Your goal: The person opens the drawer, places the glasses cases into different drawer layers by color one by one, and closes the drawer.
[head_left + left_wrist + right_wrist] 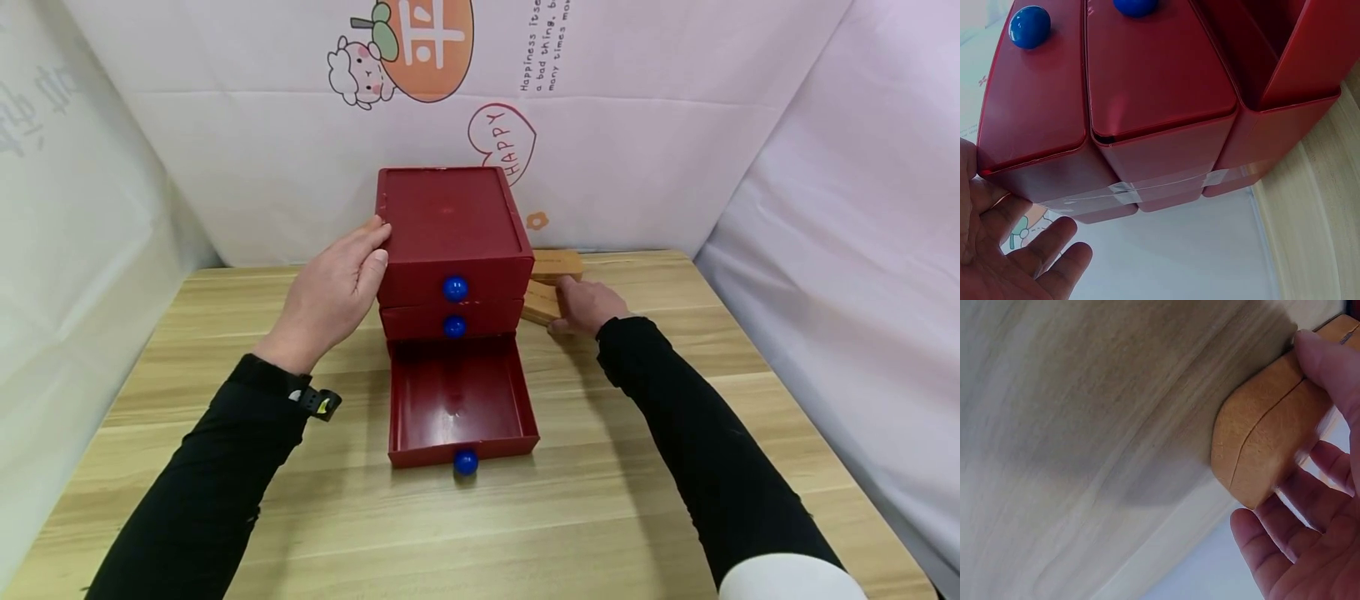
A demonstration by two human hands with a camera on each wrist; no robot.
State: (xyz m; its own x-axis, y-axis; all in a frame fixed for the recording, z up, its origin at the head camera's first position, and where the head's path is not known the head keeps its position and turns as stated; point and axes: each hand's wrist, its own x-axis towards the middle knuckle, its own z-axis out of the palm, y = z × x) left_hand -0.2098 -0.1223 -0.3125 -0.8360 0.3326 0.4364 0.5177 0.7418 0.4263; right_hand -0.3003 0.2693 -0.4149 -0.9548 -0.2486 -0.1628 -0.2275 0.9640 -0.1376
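Observation:
A red three-drawer box (450, 217) stands on the table, its bottom drawer (457, 446) pulled out and empty. My left hand (337, 283) rests against the upper left edge of the box, fingers loosely spread in the left wrist view. To the right of the box, my right hand (588, 304) pinches the end of a tan glasses case (1266, 425) between thumb and fingers; the case lies on the table. Behind it sits a second tan case (557, 264), partly hidden by the box.
Blue round knobs (455, 289) stick out from the drawer fronts. Clear tape (1129, 192) runs across the box's side. White printed cloth (637, 167) hangs behind and at both sides of the wooden table (337, 517).

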